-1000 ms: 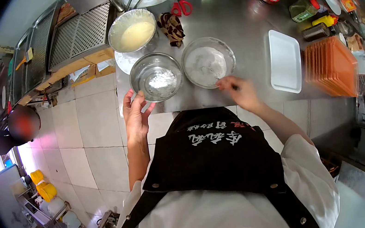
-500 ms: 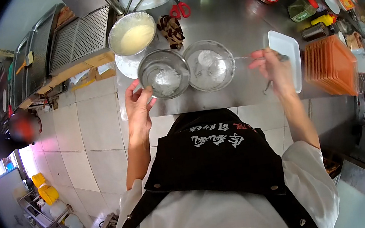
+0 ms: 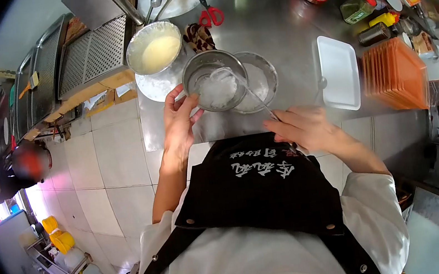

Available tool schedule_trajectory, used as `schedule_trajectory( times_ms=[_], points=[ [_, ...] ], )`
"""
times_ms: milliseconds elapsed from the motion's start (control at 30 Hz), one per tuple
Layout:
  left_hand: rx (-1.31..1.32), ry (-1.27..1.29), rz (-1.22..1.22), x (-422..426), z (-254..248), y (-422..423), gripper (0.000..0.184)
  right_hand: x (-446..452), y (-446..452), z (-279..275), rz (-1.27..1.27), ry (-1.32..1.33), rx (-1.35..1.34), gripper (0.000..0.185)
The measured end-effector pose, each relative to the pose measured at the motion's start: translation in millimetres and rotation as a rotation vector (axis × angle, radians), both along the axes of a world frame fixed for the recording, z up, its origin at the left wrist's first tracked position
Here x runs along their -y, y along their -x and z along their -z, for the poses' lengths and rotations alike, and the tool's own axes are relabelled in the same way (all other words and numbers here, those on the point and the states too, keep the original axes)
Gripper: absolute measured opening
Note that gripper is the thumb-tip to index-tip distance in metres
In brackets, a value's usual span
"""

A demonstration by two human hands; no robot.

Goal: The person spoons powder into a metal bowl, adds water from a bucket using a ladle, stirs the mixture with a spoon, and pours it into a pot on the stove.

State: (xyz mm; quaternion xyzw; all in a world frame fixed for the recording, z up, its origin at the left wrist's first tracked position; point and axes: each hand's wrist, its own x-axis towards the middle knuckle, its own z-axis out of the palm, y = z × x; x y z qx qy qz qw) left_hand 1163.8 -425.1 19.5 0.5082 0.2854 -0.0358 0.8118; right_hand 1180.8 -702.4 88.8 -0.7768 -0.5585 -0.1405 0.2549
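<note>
Evidently your left hand point(image 3: 181, 113) pinched the near-left rim of a round, shiny grey metal bowl point(image 3: 198, 68), thumb at the lip and fingers curled beneath its outer side. Your right hand point(image 3: 306, 126), slightly blurred, was closed around the handle of a long, slender silver spoon point(image 3: 260, 101), whose head lay inside that bowl against loose white powder point(image 3: 219, 94). A second spoon-like silver end point(image 3: 322, 83) showed, smeared, beyond your knuckles; you could not tell how it was held. The bowl overlapped the left side of a wider, pale round bowl point(image 3: 274, 70), also dusted white, though whether they touched was unclear. Judging by its thin wall, the metal bowl was likely light and stiff, hard to break but slick where powder coated it, so the dry outer rim seemed the surest hold. The spoon looked thin, best gripped along its shaft, and the powder soft and easily spilled by a jolt. Farther out on the grey steel table point(image 3: 271, 26) stood a metal bowl of creamy yellow batter point(image 3: 145, 32), a brown patterned cloth point(image 3: 198, 37), red-handled scissors point(image 3: 211, 16), and a white rectangular tray point(image 3: 339, 72).
</note>
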Motion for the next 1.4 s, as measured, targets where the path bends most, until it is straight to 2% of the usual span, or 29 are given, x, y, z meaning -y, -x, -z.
schedule_trajectory(
  times_ms=[133,233,267,367,567,667,767,800,900,967,1033,1133,1400],
  points=[
    [-0.019,-0.027,-0.024,-2,12,5,0.055,7,-3,-3,0.039,-0.086,-0.07,0.023],
    [-0.006,-0.035,-0.033,-8,12,6,0.056,19,-8,-9,0.133,-0.304,-0.242,0.018],
    [-0.005,-0.036,-0.039,-10,12,10,0.056,22,-10,-13,0.193,-0.347,-0.255,0.022],
    [-0.012,-0.046,-0.076,-18,8,18,0.055,21,-17,-12,0.34,-0.275,-0.35,0.025],
    [-0.02,-0.078,-0.133,-32,16,31,0.051,25,-26,78,0.268,0.294,-0.147,0.019],
    [-0.031,-0.065,-0.156,-33,17,35,0.05,20,-6,74,0.244,0.333,-0.242,0.015],
    [-0.031,-0.052,-0.172,-32,17,37,0.05,10,6,64,0.285,0.187,-0.398,0.007],
    [-0.034,-0.048,-0.179,-31,16,38,0.05,8,8,77,0.383,0.127,-0.495,0.005],
    [-0.04,-0.047,-0.195,-32,19,39,0.05,3,-1,104,0.577,-0.013,-0.713,0.013],
    [-0.035,-0.05,-0.194,-32,19,38,0.05,-3,-24,102,0.699,-0.21,-1.158,0.028],
    [-0.023,-0.049,-0.187,-31,17,37,0.05,-4,-45,99,0.714,-0.436,-1.442,0.033],
    [-0.012,-0.049,-0.189,-29,10,36,0.05,1,-57,82,0.782,-0.531,-1.573,0.036],
    [-0.008,-0.123,-0.145,-30,16,33,0.056,17,-59,10,0.801,-0.558,-1.306,0.037]
  ],
)
